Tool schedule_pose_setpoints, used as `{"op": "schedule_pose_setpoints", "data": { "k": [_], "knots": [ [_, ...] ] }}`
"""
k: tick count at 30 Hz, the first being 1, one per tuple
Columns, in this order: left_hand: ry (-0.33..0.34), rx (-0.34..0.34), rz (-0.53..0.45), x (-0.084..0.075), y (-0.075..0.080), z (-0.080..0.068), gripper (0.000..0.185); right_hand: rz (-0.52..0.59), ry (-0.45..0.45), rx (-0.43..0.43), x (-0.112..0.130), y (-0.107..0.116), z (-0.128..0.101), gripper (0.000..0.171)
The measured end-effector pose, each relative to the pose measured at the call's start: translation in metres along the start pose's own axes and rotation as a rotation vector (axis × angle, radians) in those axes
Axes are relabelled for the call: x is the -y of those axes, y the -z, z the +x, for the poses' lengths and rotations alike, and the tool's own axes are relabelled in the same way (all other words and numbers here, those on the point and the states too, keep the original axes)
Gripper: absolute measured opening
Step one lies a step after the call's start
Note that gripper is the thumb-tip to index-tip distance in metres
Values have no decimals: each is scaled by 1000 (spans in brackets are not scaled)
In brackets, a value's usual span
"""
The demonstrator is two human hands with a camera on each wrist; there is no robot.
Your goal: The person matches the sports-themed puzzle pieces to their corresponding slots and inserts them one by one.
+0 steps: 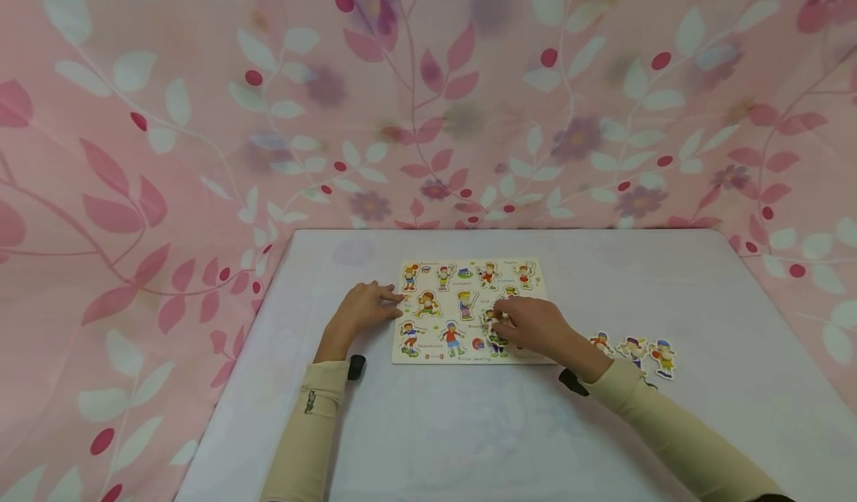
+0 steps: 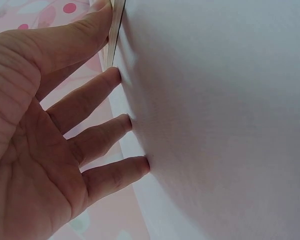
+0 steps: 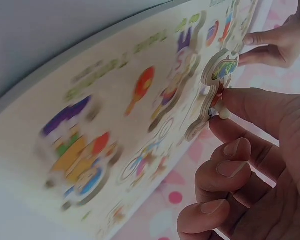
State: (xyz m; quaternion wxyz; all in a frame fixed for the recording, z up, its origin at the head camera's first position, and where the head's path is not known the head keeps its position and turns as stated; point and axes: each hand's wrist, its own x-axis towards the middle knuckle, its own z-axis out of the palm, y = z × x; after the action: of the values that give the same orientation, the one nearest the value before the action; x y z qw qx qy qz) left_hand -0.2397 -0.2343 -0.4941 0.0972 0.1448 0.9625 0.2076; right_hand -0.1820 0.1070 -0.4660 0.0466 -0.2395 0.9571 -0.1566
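A pink curtain printed with leaves and berries [image 1: 415, 100] fills the upper frame, apparently to screen off the background. Below it, the white-clothed table [image 1: 248, 428] gives a flat working surface. The wooden sports puzzle board [image 1: 398, 355] lies at the centre of the frame, where both hands can reach it. Left of centre, the left hand [image 1: 368, 309] has its fingers loosely extended and spread, thumb and forefinger at the board's left edge — probably to keep it from sliding. The right hand [image 1: 535, 327] makes a narrow pinch over the board's right half. Loose figure pieces [image 1: 631, 349] lie right of that hand, presumably for easy reach. The pinched figure piece [image 3: 223, 75] is held by its pale knob [image 3: 221, 111], which leaves its outline free; whether it touches the board I cannot tell.

Counted: one curtain, one table, two beige sleeves [image 1: 301, 428], one board, two hands, two black wrist straps [image 1: 357, 368]. Four figures show in the board's top row — the right hand hides part of the lower rows. Three loose pieces show clearly; one is pinched, by one knob.
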Motion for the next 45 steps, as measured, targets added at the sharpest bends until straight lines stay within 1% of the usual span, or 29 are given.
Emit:
{"op": "schedule_pose_setpoints", "data": {
  "k": [9,17,23,28,32,37,45],
  "knots": [
    [0,-14,-13,-1,0,-2,37,-8,39,9,33,-13,32,12],
    [9,-6,-23,-2,1,-1,38,3,91,26,63,-26,53,12],
    [1,-11,-30,0,1,0,36,14,136,62,85,-32,67,13],
    [-20,-16,-35,1,0,-1,36,18,146,103,100,-40,78,13],
    [-34,-20,-29,1,0,0,36,8,150,121,109,-43,82,15],
    [-36,-9,-22,0,2,0,35,-29,167,88,114,-48,84,18],
    [-43,-16,-18,0,2,-1,36,-53,131,112,113,-56,88,24]
  ]
}}
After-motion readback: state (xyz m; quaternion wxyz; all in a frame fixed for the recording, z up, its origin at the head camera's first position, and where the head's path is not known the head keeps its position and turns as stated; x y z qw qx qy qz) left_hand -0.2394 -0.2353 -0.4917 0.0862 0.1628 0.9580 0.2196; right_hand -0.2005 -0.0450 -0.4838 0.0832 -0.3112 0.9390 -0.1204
